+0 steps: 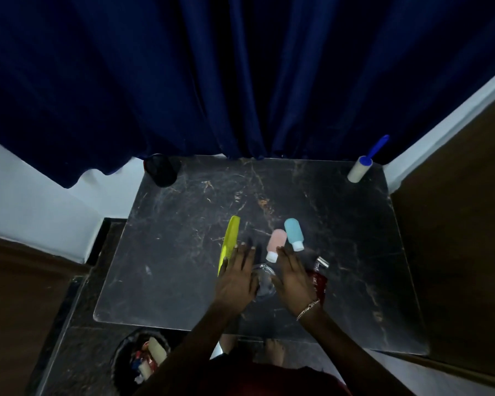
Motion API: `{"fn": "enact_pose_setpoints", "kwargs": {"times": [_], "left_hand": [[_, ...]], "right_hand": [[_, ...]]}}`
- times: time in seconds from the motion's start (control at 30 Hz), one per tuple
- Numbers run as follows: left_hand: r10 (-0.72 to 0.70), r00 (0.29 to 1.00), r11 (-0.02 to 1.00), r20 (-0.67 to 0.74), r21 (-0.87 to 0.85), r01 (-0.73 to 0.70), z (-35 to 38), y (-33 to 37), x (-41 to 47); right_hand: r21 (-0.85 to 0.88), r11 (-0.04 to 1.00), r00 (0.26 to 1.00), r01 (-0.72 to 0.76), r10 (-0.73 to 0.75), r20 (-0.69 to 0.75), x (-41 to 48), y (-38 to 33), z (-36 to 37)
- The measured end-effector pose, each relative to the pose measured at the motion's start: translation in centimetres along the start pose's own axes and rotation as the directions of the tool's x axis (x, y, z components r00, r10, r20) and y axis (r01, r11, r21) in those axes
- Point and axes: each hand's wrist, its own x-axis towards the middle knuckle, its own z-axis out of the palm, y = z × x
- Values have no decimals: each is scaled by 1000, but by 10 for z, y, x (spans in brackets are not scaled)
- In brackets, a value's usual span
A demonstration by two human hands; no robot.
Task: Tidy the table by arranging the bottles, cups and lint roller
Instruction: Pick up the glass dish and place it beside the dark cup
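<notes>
On the dark marble table (183,252) lie a pink bottle (275,243) and a light blue bottle (293,233), both with white caps, side by side. A clear glass cup (264,278) stands between my hands. My left hand (237,278) is flat and open just left of the cup, fingertips near a yellow-green comb (228,243). My right hand (293,278) is open just right of the cup, partly covering a red bottle (320,278) with a silver cap. A lint roller (363,164) with a blue handle stands at the far right corner.
A black mesh cup (163,170) sits at the far left corner of the table. A dark blue curtain (240,81) hangs behind. A waste bin (142,364) with rubbish stands on the floor at the near left. Brown panels flank both sides.
</notes>
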Motion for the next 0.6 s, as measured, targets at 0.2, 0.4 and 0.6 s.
{"fn": "enact_pose_setpoints", "kwargs": {"times": [0.2, 0.4, 0.6], "left_hand": [[-195, 980, 978, 43, -61, 198, 8, 18, -12], [-356, 927, 882, 114, -286, 374, 7, 31, -13], [-449, 888, 804, 99, -389, 450, 10, 34, -11]], "right_hand": [[101, 975, 976, -198, 187, 114, -6, 3, 9], [123, 919, 914, -376, 345, 214, 3, 2, 13], [197, 878, 890, -437, 390, 237, 11, -1, 18]]}}
